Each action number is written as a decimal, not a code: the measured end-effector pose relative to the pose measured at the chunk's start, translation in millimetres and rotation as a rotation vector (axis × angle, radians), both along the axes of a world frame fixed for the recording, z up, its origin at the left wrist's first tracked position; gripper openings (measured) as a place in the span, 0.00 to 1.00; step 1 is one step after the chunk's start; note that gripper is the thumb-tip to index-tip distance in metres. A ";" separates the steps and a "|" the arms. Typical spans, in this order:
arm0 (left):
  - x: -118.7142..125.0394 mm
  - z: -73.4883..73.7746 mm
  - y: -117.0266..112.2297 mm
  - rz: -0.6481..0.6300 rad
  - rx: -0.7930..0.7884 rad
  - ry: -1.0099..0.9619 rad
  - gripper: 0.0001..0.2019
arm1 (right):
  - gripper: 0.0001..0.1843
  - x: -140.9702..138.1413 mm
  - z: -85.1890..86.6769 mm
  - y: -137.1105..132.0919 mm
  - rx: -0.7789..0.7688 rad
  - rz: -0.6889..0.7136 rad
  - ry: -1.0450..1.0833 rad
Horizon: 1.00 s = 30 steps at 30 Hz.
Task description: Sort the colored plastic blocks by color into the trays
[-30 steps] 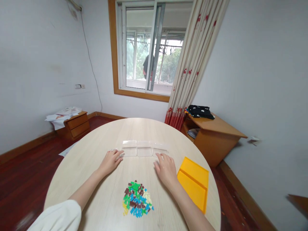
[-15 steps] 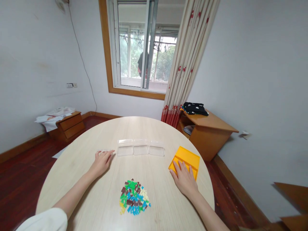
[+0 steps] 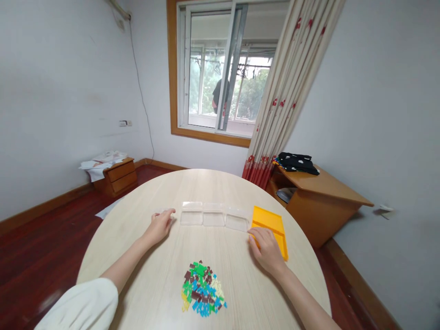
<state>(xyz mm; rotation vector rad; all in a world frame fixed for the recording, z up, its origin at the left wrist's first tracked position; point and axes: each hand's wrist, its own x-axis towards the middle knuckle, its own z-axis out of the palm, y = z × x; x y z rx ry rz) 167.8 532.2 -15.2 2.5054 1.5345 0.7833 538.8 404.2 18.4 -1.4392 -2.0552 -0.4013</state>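
A row of clear plastic boxes with raised lids stands across the table; the leftmost in plain sight is one box [image 3: 191, 218]. My left hand [image 3: 159, 228] is beside the row's left end, its fingers bent around another clear plastic box [image 3: 156, 212] that they mostly hide. At the right end, my right hand [image 3: 267, 250] grips the left side of an opened yellow plastic box [image 3: 270, 219], fingers curled over its edge. The yellow box lies close to the rightmost clear box [image 3: 237, 222]. Between my forearms, nearer me, is a pile of small coloured building bricks [image 3: 203, 291].
Everything lies on a round pale wooden table [image 3: 154, 293]. Beyond it, a wooden desk [image 3: 319, 201] carries folded dark cloth [image 3: 297, 163], and a low drawer cabinet [image 3: 120, 176] has papers on top. A person [image 3: 217, 95] is visible through the window.
My right hand has slid the yellow box left, towards the clear boxes, and its spread fingers have drawn together over the edge. My left hand stays by the row. The view has turned slightly left.
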 end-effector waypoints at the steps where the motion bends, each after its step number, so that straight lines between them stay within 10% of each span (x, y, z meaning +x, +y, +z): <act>1: 1.0 2.4 -0.1 0.011 -0.001 0.005 0.15 | 0.13 -12.0 3.5 3.2 0.006 0.040 0.013; 16: 6.7 12.8 7.3 0.030 -0.031 0.069 0.15 | 0.21 -134.5 15.1 78.2 -0.253 0.211 0.073; 23: -1.9 18.8 -13.7 -0.057 0.063 -0.086 0.14 | 0.22 -117.3 17.7 -1.6 -0.388 0.232 0.102; 30: 15.2 26.9 -96.9 -0.135 -0.057 -0.150 0.17 | 0.37 -137.4 -3.7 -86.2 -0.613 0.281 0.021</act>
